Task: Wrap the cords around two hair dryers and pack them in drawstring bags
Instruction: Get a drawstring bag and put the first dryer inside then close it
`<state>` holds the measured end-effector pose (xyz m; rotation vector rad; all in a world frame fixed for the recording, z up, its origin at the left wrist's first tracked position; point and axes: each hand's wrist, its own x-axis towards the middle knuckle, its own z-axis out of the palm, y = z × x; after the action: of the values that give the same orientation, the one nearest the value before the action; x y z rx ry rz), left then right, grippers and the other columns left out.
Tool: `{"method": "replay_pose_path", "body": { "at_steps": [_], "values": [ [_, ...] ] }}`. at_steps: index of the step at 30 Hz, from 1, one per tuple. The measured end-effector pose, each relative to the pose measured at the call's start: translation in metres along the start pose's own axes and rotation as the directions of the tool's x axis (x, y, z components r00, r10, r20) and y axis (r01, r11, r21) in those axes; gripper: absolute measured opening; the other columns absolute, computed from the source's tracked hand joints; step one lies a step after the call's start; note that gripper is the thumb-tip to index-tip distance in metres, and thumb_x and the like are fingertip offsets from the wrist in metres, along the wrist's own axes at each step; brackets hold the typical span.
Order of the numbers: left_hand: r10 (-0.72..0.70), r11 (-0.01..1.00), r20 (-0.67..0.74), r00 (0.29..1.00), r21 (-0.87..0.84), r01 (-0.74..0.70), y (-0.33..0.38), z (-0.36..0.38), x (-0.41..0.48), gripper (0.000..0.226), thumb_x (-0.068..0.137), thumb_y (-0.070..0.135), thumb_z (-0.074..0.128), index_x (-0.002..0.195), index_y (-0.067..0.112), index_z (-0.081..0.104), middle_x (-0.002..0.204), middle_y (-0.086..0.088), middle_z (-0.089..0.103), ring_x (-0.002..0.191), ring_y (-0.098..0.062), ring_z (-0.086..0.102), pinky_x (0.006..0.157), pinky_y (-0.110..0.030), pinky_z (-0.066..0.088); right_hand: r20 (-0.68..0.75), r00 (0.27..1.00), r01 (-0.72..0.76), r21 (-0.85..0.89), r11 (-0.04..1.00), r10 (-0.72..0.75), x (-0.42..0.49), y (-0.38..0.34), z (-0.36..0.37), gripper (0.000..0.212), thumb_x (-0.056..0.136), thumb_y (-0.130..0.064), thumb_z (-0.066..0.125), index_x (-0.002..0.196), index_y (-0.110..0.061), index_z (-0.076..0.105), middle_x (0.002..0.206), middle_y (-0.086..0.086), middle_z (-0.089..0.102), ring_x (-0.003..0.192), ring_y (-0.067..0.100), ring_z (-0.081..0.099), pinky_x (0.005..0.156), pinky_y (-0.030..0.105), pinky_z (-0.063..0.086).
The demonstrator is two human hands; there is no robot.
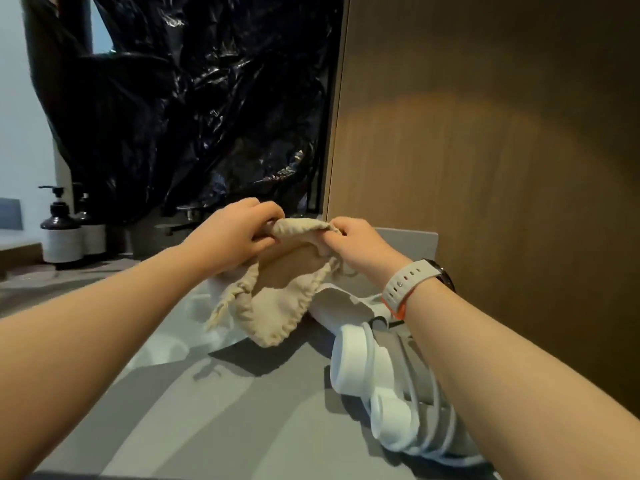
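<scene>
The task looked to be somewhere past its middle, judging by how things lay. One white hair dryer [360, 362] lay on the grey tabletop [207, 410] with its white cord [433, 420] already looped about it, though some loops hung loose at its near end and it was hard to say how snugly the wrap sat. It had not yet gone into any bag.

The person held a beige drawstring bag [277, 306] up above the tabletop, mouth toward the camera. The left hand [239, 233] pinched the gathered rim on one side with curled fingers and the right hand [360, 244] pinched the other side, so that the opening was stretched between them. The bag appeared empty and limp, its lower edge sagging toward the tabletop.

Something white [339, 303] lay beneath and behind the bag; whether that was the second dryer, or a second bag, could not be told. So at least one packing and drawing shut remained.

The wrapped dryer lay well below the hands and to the right, under the right forearm, nearer the person than the bag.
</scene>
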<state>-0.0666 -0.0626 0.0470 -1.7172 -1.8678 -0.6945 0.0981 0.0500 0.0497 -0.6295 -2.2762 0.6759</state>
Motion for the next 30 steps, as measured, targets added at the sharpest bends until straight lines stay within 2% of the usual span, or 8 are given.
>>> {"method": "replay_pose_path", "body": {
  "at_steps": [6,8,10,14,18,23,27,30],
  "values": [
    [0.107,0.974,0.202,0.974,-0.219,-0.062,0.023,0.052,-0.041,0.058,0.083,0.029,0.068,0.131,0.04,0.037,0.114,0.003,0.059,0.098,-0.015,0.057,0.082,-0.027,0.045,0.234,0.954,-0.157,-0.145,0.977,0.188,-0.043,0.024,-0.009,0.02,0.091,-0.034,0.054,0.105,-0.021,0.06,0.095,-0.002,0.061,0.08,0.01,0.056,0.066,0.022,0.044],
    [0.182,0.962,0.213,0.96,-0.242,-0.129,0.032,0.062,-0.05,0.059,0.087,0.025,0.062,0.133,0.049,0.033,0.132,0.006,0.05,0.104,-0.012,0.054,0.088,-0.031,0.048,0.244,0.948,-0.16,-0.189,0.969,0.204,-0.059,0.029,-0.018,0.025,0.091,-0.039,0.053,0.111,-0.025,0.059,0.108,-0.003,0.06,0.094,0.011,0.057,0.074,0.024,0.045],
    [0.212,0.968,0.239,0.947,-0.183,-0.171,0.038,0.069,-0.055,0.059,0.09,0.014,0.057,0.136,0.044,0.035,0.137,0.01,0.042,0.103,-0.004,0.045,0.083,-0.021,0.044,0.206,0.959,-0.161,-0.172,0.972,0.196,-0.077,0.036,-0.029,0.021,0.091,-0.038,0.053,0.109,-0.028,0.058,0.11,-0.006,0.06,0.099,0.01,0.057,0.079,0.025,0.045],
    [0.212,0.946,0.264,0.941,-0.296,-0.131,0.037,0.075,-0.058,0.047,0.089,0.003,0.05,0.118,0.04,0.05,0.12,0.016,0.049,0.098,0.001,0.045,0.086,-0.019,0.042,0.119,0.972,-0.184,-0.156,0.97,0.203,-0.115,0.053,-0.05,0.01,0.091,-0.042,0.05,0.098,-0.04,0.057,0.101,-0.014,0.061,0.093,0.006,0.058,0.083,0.028,0.048],
    [0.169,0.869,0.314,0.934,-0.495,0.009,0.029,0.073,-0.064,0.023,0.093,0.026,0.05,0.095,0.049,0.05,0.097,0.015,0.056,0.081,0.005,0.053,0.073,-0.018,0.044,0.047,0.973,-0.223,-0.074,0.972,0.227,-0.151,0.07,-0.06,0.006,0.088,-0.046,0.048,0.093,-0.048,0.052,0.1,-0.022,0.058,0.095,0.001,0.054,0.079,0.02,0.045],
    [0.096,0.773,0.368,0.925,-0.613,0.163,0.031,0.071,-0.073,0.026,0.084,0.029,0.066,0.095,0.047,0.051,0.103,0.017,0.053,0.088,-0.013,0.055,0.08,-0.032,0.05,0.12,0.971,-0.199,-0.064,0.978,0.205,-0.173,0.08,-0.056,0.04,0.069,-0.067,0.059,0.105,-0.055,0.044,0.114,-0.032,0.046,0.105,-0.01,0.046,0.082,0.013,0.039],
    [0.052,0.726,0.417,0.907,-0.64,0.252,0.034,0.066,-0.08,0.035,0.068,0.029,0.062,0.097,0.046,0.051,0.11,0.004,0.054,0.099,-0.03,0.056,0.084,-0.043,0.052,0.287,0.935,-0.157,-0.194,0.968,0.209,-0.18,0.08,-0.054,0.072,0.05,-0.072,0.065,0.108,-0.077,0.024,0.131,-0.032,0.032,0.124,0.002,0.032,0.107,0.036,0.034],
    [0.037,0.669,0.428,0.903,-0.682,0.296,0.032,0.068,-0.08,0.034,0.08,0.016,0.063,0.095,0.045,0.053,0.112,0.001,0.055,0.104,-0.033,0.055,0.086,-0.04,0.05,0.334,0.909,-0.162,-0.271,0.949,0.25,-0.183,0.073,-0.055,0.084,0.048,-0.068,0.072,0.104,-0.081,0.011,0.129,-0.035,0.026,0.124,0.002,0.028,0.11,0.038,0.031]
  ]
}}
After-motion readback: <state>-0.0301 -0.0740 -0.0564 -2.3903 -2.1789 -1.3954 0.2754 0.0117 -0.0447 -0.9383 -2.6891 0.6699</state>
